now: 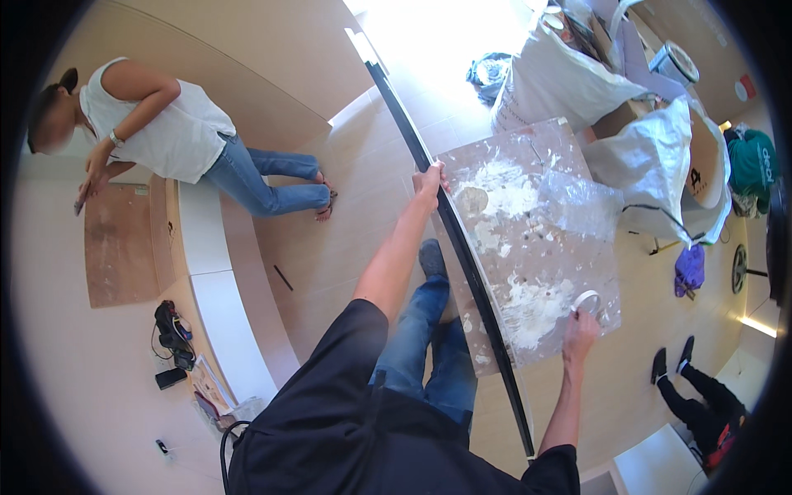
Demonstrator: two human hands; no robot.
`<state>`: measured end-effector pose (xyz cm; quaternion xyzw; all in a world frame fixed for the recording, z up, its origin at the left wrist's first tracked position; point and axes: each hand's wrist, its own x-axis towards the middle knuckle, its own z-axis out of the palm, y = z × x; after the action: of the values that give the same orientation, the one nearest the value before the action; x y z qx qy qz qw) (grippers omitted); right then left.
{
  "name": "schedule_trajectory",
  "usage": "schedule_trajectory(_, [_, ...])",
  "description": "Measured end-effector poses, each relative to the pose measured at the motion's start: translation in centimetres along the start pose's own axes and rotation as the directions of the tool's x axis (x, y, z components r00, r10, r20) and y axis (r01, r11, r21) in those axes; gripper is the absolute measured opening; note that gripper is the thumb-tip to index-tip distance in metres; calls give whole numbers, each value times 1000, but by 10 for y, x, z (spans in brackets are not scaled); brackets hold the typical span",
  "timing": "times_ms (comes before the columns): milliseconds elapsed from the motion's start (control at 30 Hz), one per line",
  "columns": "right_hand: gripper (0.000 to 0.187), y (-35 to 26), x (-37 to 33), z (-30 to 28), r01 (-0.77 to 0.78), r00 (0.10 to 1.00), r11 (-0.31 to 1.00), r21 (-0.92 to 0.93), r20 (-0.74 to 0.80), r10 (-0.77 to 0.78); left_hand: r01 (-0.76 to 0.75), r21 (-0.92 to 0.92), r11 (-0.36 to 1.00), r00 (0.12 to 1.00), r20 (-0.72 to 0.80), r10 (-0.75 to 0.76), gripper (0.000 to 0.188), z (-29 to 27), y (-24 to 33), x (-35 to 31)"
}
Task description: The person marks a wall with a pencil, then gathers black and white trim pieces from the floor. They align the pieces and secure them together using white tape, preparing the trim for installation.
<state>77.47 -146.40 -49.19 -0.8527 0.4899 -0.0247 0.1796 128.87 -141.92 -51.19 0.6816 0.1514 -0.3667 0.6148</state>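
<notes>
My left hand point(429, 183) is closed round a long, straight black profile with a pale edge point(474, 264). The profile runs slantwise from the top middle down to beside my right arm. In my right hand point(582, 328) is a white ring-shaped roll of tape point(587, 294), pinched at its near side. That hand is to the right of the profile, apart from it and above the spattered board point(565, 148). White powder or plaster patches point(528, 309) and a crumpled clear plastic sheet point(582, 202) lie on the board.
A person in a white top point(198, 132) stands at the left, holding a phone. Large white sacks point(561, 78) of waste crowd the upper right, near a purple bag point(690, 268). Another person's legs point(693, 404) show at lower right. A white-topped counter point(223, 305) runs along the left.
</notes>
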Motion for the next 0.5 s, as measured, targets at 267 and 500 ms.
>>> schedule_trajectory(267, [57, -207, 107, 9, 30, 1000, 821, 571, -10, -29, 68, -53, 996, 982, 179, -58, 26, -2, 5, -8])
schedule_trajectory(500, [42, -329, 233, 42, -17, 1000, 591, 807, 2, 26, 162, -201, 966, 923, 378, -76, 28, 7, 13, -10])
